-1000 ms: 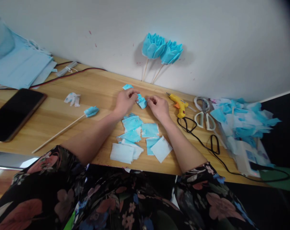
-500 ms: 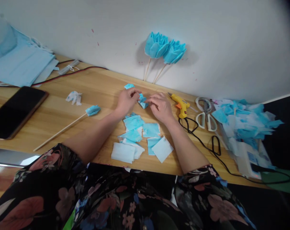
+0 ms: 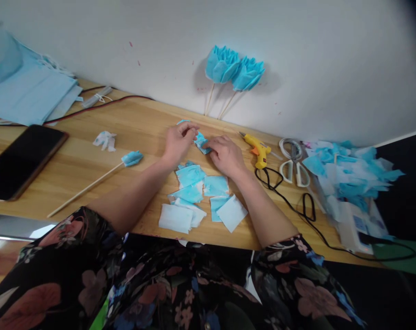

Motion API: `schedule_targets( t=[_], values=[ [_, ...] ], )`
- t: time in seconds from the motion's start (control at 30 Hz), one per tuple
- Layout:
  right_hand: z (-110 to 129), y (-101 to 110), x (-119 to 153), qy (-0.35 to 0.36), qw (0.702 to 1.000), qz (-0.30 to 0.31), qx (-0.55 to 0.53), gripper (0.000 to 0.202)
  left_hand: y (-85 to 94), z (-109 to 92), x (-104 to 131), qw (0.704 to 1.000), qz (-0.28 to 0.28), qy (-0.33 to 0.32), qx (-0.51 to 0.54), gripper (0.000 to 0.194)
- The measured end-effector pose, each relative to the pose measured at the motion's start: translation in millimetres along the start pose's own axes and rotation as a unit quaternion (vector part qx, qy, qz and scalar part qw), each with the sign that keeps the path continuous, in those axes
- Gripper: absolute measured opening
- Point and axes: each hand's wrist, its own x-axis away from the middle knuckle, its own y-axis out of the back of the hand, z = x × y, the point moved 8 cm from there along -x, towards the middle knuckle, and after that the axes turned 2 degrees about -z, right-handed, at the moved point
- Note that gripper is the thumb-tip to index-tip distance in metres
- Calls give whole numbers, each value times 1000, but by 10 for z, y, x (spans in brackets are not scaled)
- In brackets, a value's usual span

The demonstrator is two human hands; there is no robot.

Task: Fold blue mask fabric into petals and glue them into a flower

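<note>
A small blue piece of fabric lies on the wooden table between my hands. My left hand has its thumb and fingers pinched together at the piece's upper left; whatever is between the fingertips is too small to make out. The fingers of my right hand press on the piece's right edge. Another blue scrap shows partly behind my left hand. Closer to me, several cut blue squares and pale squares lie spread between my forearms.
Left: a stick with a blue bud, a white scrap, a phone and flat blue sheets. Two blue flowers lean on the wall. Right: a yellow glue gun with black cord, scissors and a scrap pile.
My left hand has shifted slightly left, its fingers higher over the blue piece. My right fingers have moved a little left onto the piece's edge.
</note>
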Motion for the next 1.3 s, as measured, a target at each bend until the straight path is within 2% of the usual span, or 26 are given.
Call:
schedule_targets(
  t=[0.07, 0.17, 0.33, 0.47, 0.57, 0.67, 0.8, 1.0, 1.2, 1.3],
  values=[
    [21, 5, -4, -13, 1000, 11, 11, 41, 8, -44, 14, 1000, 2, -9, -1, 16],
    [38, 4, -9, -25, 999, 15, 18, 41, -43, -73, 46, 999, 35, -15, -17, 16],
    [-35, -16, -2, -38, 999, -15, -36, 38, -118, -49, 92, 996, 77, -4, -52, 15],
    [-188, -12, 14, -83, 986, -66, -128, 35, -122, -41, 98, 993, 85, 2, -80, 15],
    [-326, 46, 32, -109, 962, -140, -209, 32, -116, -61, 100, 993, 83, -4, -88, 15],
    [-428, 95, 48, -115, 951, -191, -214, 31, -108, -74, 101, 995, 74, -4, -64, 15],
    [-384, 78, 25, -71, 967, -176, -169, 38, -53, -113, 86, 998, 44, -20, -26, 15],
    [-218, 64, -5, 5, 978, -152, -141, 41, 73, -138, 50, 999, -9, -33, -25, 18],
    [-221, -37, -29, -11, 987, -107, -118, 38, 70, -113, 43, 1000, -8, -13, -21, 18],
    [-253, 0, -17, -27, 978, -142, -154, 39, 66, -100, 47, 1000, -7, -9, -25, 20]
  ],
)
